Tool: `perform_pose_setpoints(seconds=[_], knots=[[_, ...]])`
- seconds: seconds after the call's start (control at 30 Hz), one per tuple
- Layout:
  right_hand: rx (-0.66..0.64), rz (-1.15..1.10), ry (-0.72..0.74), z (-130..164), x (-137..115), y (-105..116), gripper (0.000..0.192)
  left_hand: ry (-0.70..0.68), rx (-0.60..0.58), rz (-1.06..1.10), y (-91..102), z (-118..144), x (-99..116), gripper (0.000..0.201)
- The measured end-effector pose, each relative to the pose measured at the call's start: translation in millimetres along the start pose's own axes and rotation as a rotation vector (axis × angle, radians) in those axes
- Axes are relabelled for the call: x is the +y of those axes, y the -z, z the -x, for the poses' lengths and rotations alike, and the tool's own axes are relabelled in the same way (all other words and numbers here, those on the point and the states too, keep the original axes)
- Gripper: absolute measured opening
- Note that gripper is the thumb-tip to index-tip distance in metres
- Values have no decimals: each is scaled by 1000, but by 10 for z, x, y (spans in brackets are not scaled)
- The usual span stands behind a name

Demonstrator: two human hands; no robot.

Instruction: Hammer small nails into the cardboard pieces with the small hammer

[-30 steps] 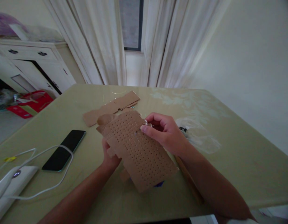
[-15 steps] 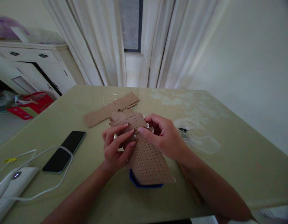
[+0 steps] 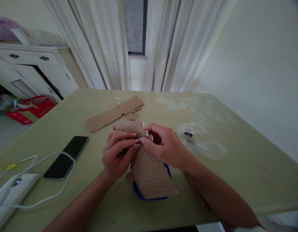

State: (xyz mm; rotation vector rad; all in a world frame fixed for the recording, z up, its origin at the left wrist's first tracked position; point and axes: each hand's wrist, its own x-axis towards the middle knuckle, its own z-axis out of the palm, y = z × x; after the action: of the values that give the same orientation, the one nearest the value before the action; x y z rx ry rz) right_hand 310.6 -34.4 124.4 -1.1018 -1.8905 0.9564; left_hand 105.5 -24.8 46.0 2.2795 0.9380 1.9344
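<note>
1. head view: the left hand (image 3: pixel 116 154) and the right hand (image 3: pixel 163 146) are both pinching the upper end of a brown perforated cardboard sheet (image 3: pixel 149 170), fingertips meeting at its top edge; both grips are clenched on the sheet.
2. the sheet is hanging down from the grip, bent over, with its lower end resting on a small blue tray (image 3: pixel 139 193) just below the hands on the pale green table (image 3: pixel 235 167).
3. beyond the grip a flat brown cardboard strip (image 3: pixel 112 113) is lying untouched; to the right of the grip a crumpled clear plastic bag (image 3: pixel 202 140) is lying.
4. left of the grip a black phone (image 3: pixel 66 157) and a white cable (image 3: pixel 42 174) are resting.
5. judging by this, the sheet is only partly shaped; the strip is not yet used.
</note>
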Motion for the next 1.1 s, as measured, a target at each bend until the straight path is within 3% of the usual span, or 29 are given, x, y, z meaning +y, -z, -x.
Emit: perform_pose_setpoints(seconds=[0.2,0.37,0.47,0.53,0.6,0.7,0.77,0.93,1.1], knots=[[-2,67,-3,-13,17,-25,21,39,68,81,-35,55,7,3],[31,13,-15,-56,85,61,24,147,324,142,-68,15,-65,8],[94,-136,-46,-74,113,209,23,340,455,83,-49,-18,-291,14],[152,-222,-55,-75,110,325,25,525,359,20,-24,-11,-477,20],[228,-278,-50,-67,89,425,28,636,98,-98,-2,25,-632,24],[335,-325,-53,-47,46,513,27,584,-328,-368,2,111,-760,26],[359,-343,-55,-37,22,524,26,541,-490,-490,-17,170,-799,27],[333,-344,-45,-33,6,471,28,561,-604,-540,-65,254,-917,30],[283,-349,-49,-45,30,426,30,576,-612,-517,-63,260,-999,29]])
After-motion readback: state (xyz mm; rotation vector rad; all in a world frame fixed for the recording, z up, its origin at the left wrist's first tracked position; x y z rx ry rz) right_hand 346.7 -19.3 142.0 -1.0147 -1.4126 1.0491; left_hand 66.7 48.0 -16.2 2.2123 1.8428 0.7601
